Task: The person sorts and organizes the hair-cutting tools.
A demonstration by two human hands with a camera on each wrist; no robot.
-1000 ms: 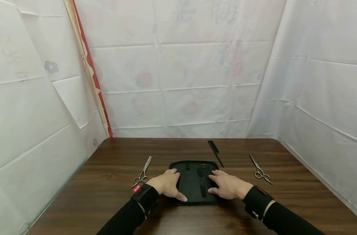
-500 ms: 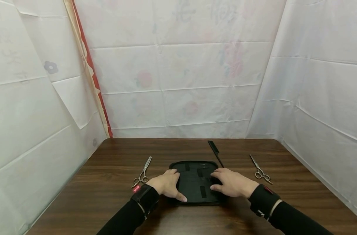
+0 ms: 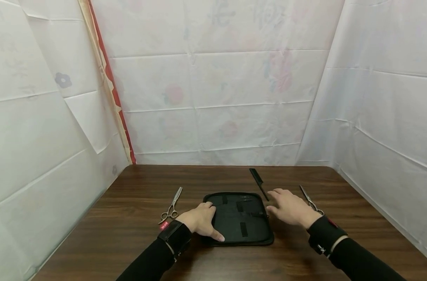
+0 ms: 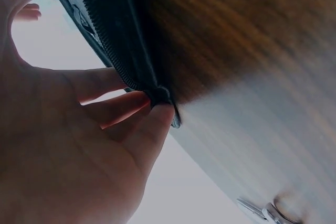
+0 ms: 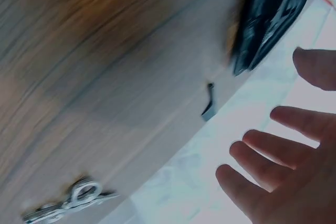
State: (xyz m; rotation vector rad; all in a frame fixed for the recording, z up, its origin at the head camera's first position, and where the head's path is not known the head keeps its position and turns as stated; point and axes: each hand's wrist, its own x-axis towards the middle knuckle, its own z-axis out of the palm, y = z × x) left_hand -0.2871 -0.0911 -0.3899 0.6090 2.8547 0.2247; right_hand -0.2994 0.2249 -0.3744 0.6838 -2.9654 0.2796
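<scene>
A black zip case [image 3: 231, 226] lies opened out on the table, with dark straps and small slim items inside. My left hand [image 3: 201, 220] rests over its left edge, thumb on the inside face; the left wrist view shows fingertips against the zipped rim [image 4: 131, 40]. Just off the case's right side, my right hand [image 3: 291, 208] hovers with fingers spread and nothing held. A black tail comb [image 3: 256, 177] lies beyond it, its tail end near my fingertips. Scissors [image 3: 307, 198] lie to the right, partly covered by that hand and wrist.
Thinning scissors [image 3: 172, 205] lie left of the case, close to my left wrist. Brown wood-grain table [image 3: 143, 249] stretches around everything. White sheeting hangs at the back [image 3: 213, 128] and on both sides.
My right hand has lifted off the case's right side and moved right, out past its edge toward the comb and scissors. The left hand stays where it was.
</scene>
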